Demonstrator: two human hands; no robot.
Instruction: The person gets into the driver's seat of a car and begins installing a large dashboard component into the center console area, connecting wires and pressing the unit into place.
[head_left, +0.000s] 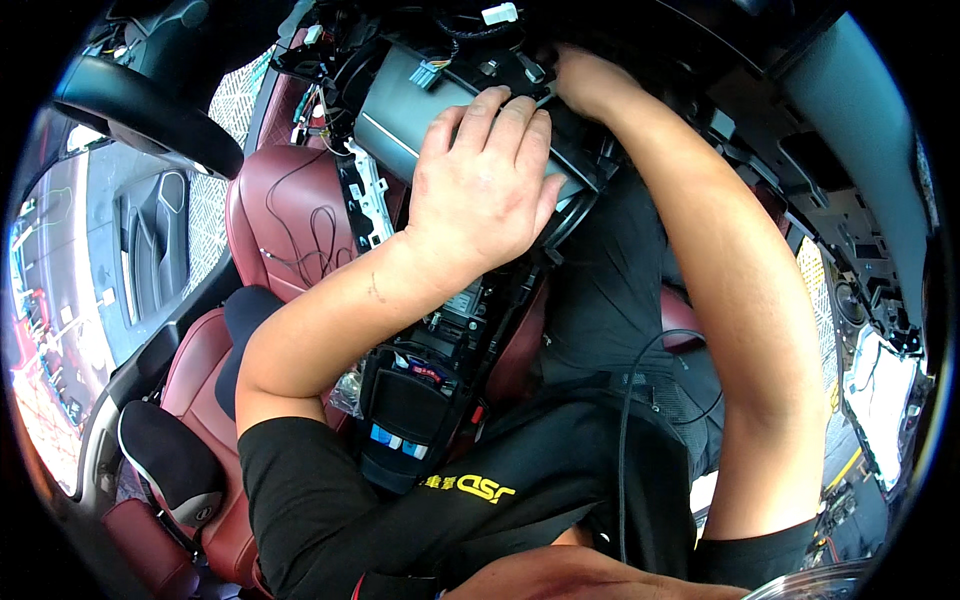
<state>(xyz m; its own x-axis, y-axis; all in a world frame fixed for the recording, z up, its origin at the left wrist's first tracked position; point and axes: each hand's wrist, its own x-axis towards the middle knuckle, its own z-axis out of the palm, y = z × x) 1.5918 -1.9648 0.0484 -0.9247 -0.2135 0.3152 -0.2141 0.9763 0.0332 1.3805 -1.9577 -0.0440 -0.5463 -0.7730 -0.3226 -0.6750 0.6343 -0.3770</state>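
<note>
My left hand (482,185) lies over a smooth grey panel unit (390,115) from the car's dash. Its fingers are stretched out and slightly apart across the panel's upper edge, with the thumb to the right. A light blue wiring plug (428,74) sits just beyond those fingertips. Deeper in the dark dash opening is my right hand (592,85), beside small black and metal brackets (533,68). The right fingertips are bent into shadow, so what they touch is hidden. Another plug, white (499,13), shows at the top on a dark wire bundle.
A steering wheel (140,115) is at upper left. Below the dash stands an opened centre console (410,400) with exposed brackets. A thin black cable (315,235) lies loosely on the dark red seat (280,190). Bare trim and wiring line the right door side (875,330).
</note>
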